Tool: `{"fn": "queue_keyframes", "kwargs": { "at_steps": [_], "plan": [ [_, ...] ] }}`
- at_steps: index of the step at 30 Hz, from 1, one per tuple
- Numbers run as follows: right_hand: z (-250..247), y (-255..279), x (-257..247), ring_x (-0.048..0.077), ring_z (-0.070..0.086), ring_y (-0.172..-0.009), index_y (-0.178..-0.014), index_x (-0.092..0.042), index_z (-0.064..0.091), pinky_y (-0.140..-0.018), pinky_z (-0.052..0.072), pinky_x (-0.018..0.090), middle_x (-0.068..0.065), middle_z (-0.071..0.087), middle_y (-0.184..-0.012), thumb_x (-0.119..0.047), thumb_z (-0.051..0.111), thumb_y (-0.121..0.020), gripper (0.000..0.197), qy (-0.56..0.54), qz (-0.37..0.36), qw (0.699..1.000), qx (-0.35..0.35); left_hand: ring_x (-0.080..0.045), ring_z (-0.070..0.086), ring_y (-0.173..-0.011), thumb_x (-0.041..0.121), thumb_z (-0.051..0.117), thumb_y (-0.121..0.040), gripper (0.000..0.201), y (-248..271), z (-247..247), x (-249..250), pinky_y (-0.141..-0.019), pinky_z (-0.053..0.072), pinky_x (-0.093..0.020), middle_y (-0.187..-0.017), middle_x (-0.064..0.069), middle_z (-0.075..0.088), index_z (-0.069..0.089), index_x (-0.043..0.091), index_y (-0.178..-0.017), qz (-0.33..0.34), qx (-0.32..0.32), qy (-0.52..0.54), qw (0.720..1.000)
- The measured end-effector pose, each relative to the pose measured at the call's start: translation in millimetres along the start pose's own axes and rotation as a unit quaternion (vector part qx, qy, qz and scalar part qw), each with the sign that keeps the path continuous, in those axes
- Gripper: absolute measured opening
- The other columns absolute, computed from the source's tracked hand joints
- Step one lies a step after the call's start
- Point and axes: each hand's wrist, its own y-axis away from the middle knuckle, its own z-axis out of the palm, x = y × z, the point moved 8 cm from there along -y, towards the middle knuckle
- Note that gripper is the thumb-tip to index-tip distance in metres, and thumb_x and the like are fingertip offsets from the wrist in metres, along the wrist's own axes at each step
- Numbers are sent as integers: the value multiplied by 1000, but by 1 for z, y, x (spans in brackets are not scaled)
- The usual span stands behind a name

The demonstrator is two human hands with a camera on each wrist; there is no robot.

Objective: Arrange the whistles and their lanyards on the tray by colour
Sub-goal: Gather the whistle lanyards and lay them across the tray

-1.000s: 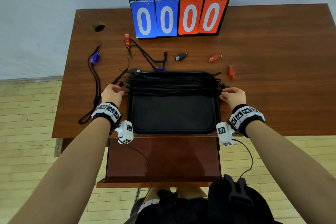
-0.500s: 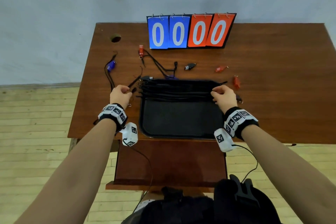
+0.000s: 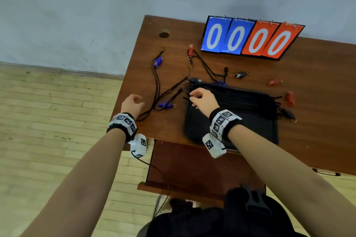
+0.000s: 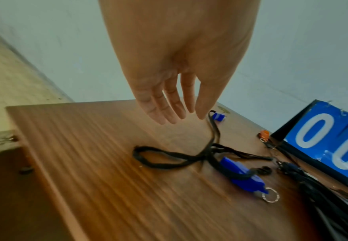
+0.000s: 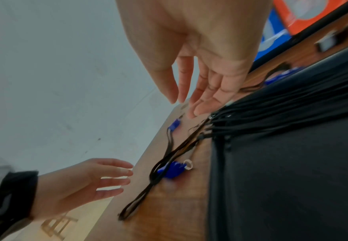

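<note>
Blue whistles and red whistles on black lanyards lie across a reddish-brown wood-grain bench, beside a black tray. The scoreboard shows white zeros on blue and orange-red cards. Black-and-white checker-marked bands wrap both wrists.

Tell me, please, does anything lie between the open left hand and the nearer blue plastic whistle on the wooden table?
Only black lanyard cords. The left hand hovers open above the table, and the cords loop between it and the blue plastic whistle, one strand crossing the whistle's body. Nothing else intervenes.
</note>
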Motion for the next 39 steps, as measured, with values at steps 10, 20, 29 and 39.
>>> {"fn": "queue_keyframes", "kwargs": {
  "at_steps": [10, 20, 29, 39],
  "plan": [
    [107, -29, -32, 21, 62, -91, -114, -13, 61, -87, 53, 35, 4, 62, -102, -16, 57, -90, 25, 101, 2, 990, -96, -18, 59, -99, 28, 65, -86, 25, -22, 24, -19, -87, 48, -30, -109, -4, 62, 63, 14, -106, 34, -48, -18, 998],
    [137, -21, -17, 34, 56, -95, -118, -12, 50, -77, 46, 38, 10, 38, -122, -23, 56, -92, 29, 338, -40, 933, -118, -25, 43, -115, 39, 56, -89, 22, -24, 48, -5, -94, 38, -43, -118, -2, 48, 63, 23, -102, 65, -58, -204, 975],
    [120, -22, -31, 34, 57, -98, -117, -15, 64, -87, 48, 39, 10, 48, -113, -26, 49, -97, 27, 284, -54, 954, -79, -18, 52, -87, 26, 55, -91, 18, -19, 15, 3, -72, 41, -28, -95, -4, 62, 59, 12, -102, 39, -32, -27, 998],
    [82, 5, -72, 26, 58, -101, -107, -9, 67, -92, 46, 38, 9, 62, -106, -19, 51, -94, 23, 255, -139, 955, -53, -23, 58, -78, 33, 52, -89, 21, 2, -15, 33, -64, 42, -28, -88, -4, 62, 60, 16, -98, 4, 20, -35, 999]
  ]
}}
